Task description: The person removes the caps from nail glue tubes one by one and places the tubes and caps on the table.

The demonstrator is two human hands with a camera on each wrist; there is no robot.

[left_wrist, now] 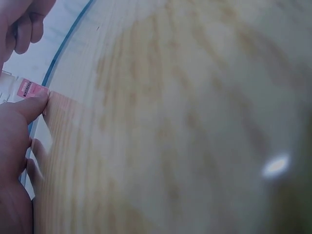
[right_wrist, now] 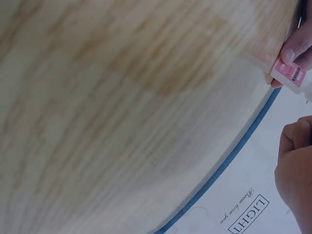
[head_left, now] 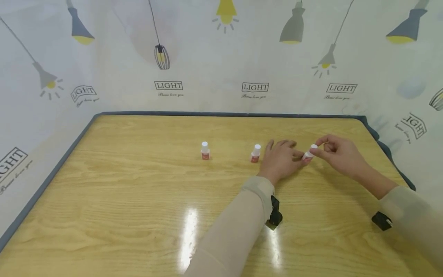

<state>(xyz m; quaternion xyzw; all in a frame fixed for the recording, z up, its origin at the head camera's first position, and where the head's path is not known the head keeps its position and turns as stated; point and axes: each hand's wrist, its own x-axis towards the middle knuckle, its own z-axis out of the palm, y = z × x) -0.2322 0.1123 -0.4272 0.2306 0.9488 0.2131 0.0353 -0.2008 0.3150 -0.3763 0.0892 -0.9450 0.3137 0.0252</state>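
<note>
While pinching the tilted bottle [head_left: 307,157] low with left hand [head_left: 281,159] and by its cap [head_left: 314,146] with right hand [head_left: 340,156], toward the right of the tabletop [head_left: 138,184], keep both holds light, steady.

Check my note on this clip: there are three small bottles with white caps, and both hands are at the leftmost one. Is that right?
One slip: the left hand and right hand are at the rightmost bottle, as the head view shows; the leftmost bottle stands apart from them. The rest of your note holds.
</note>
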